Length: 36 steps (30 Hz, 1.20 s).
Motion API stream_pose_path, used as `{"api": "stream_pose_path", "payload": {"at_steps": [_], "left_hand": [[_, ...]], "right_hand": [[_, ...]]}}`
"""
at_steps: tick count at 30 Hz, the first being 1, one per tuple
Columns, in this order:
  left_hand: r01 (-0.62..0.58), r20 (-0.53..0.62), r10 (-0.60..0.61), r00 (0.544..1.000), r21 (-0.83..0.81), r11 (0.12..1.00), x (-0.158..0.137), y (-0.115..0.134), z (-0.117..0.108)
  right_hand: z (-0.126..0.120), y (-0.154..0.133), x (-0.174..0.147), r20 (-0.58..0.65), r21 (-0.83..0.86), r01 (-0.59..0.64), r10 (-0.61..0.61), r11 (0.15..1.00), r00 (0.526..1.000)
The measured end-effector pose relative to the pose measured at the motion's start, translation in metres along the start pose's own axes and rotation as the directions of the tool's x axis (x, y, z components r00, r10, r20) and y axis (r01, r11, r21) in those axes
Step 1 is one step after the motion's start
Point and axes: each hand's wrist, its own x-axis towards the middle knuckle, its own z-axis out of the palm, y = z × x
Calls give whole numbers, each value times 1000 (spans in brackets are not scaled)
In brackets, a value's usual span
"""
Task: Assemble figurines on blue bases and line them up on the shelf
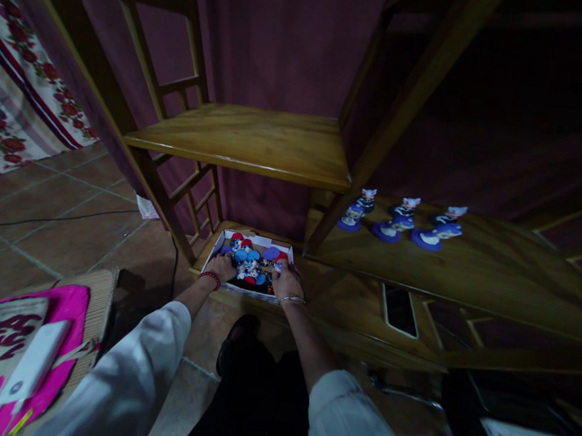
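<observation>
A shallow white cardboard box (pixel 211 258) sits on the low shelf in front of me. Inside it lie several small figurines (pixel 249 261) in red, blue, white and purple, heaped together. My left hand (pixel 221 267), with a red bead bracelet, reaches over the box's left side; its fingers are curled inside, and what they hold is hidden. On the right side, my right hand (pixel 288 282), with a silver bangle, has its fingers closed around a small figurine (pixel 278 267) with a white and blue top.
Several figurines on purple bases (pixel 389 230) stand in rows on the wooden shelf (pixel 485 269) to the right. A higher wooden shelf (pixel 246 139) overhangs the box. A phone-like dark object (pixel 400 310) lies right. A white power bank (pixel 34 360) lies on a pink bag at left.
</observation>
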Motion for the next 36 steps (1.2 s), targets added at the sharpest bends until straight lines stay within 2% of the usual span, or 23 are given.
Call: {"api": "stream_pose_path", "payload": {"at_steps": [4, 11, 21, 25, 29, 36], "left_hand": [[-35, -35, 35, 999, -22, 999, -1, -1, -1], [26, -74, -29, 997, -47, 999, 2, -3, 3], [94, -24, -96, 995, -76, 993, 12, -4, 10], [110, -19, -112, 994, -79, 991, 12, -4, 8], [129, -34, -132, 991, -84, 988, 10, -2, 5], [79, -101, -89, 991, -91, 993, 5, -1, 5]], "right_hand": [[2, 0, 1, -6, -21, -6, 6, 1000, 1000], [3, 0, 2, -37, -46, -2, 0, 999, 999], [2, -2, 1, -28, -80, -14, 12, 997, 1000], [5, 0, 1, -54, -83, -1, -3, 997, 999], [3, 0, 2, -27, -54, -6, 5, 999, 1000], [4, -1, 2, -10, -17, -33, 33, 999, 999]]}}
